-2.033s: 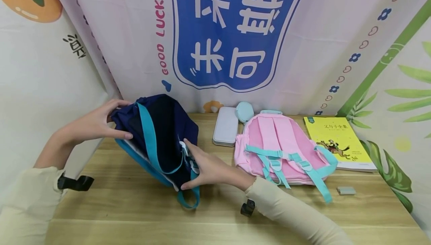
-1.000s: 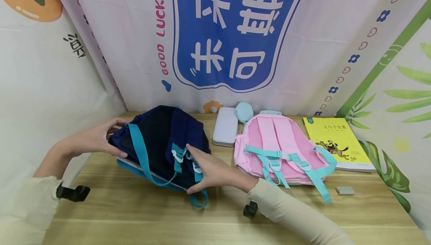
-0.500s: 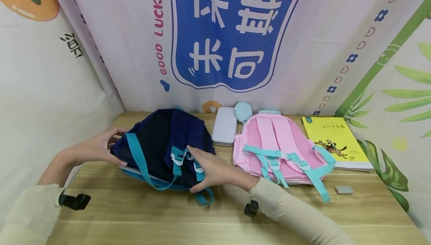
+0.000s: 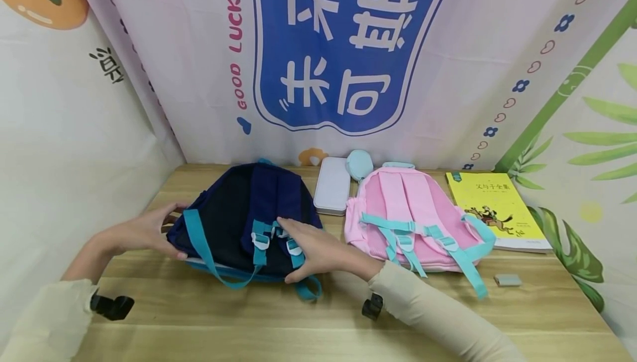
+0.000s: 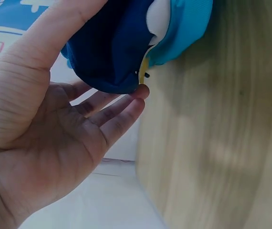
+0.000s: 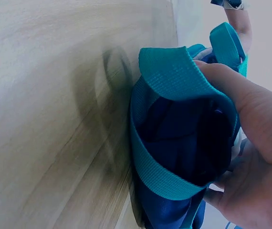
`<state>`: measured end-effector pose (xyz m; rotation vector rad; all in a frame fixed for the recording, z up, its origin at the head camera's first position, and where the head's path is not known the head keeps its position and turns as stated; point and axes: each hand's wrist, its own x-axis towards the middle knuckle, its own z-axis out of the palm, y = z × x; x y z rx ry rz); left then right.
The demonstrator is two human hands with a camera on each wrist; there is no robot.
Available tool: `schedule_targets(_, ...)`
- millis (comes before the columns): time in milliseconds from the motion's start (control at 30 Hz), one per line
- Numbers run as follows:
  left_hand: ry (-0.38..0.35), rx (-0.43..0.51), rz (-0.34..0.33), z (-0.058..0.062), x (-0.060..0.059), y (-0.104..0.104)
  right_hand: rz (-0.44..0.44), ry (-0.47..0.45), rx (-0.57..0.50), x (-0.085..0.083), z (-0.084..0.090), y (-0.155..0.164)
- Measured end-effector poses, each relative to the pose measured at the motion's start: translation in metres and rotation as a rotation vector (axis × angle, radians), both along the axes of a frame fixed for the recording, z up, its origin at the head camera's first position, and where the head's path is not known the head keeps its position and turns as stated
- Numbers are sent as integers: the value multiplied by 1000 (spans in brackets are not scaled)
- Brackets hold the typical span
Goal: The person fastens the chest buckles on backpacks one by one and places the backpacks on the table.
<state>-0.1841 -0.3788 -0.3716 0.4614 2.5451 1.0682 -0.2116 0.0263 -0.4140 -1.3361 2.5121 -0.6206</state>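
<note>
A pale wooden worktop (image 4: 318, 318) sits in a booth of printed banners; at its left the left hand (image 4: 144, 232) grips the navy backpack (image 4: 239, 213) by its side edge, thumb on top, fingers (image 5: 114, 112) nearly straight beneath, seemingly to steady it; the bag lies straps-up; the right hand (image 4: 318, 251) clasps its lower edge; only the right wrist view shows the teal strap (image 6: 174, 81) under the thumb; rightward lies a pink backpack (image 4: 413, 218).
</note>
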Motion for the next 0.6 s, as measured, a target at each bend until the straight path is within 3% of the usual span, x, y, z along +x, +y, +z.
schedule_targets(400,-25,-8,-11,-20,1,0,-14,-12,3,-3,-1,5)
schedule_targets(600,-78,-1,-20,-27,1,3,-31,-5,35,-5,-1,9)
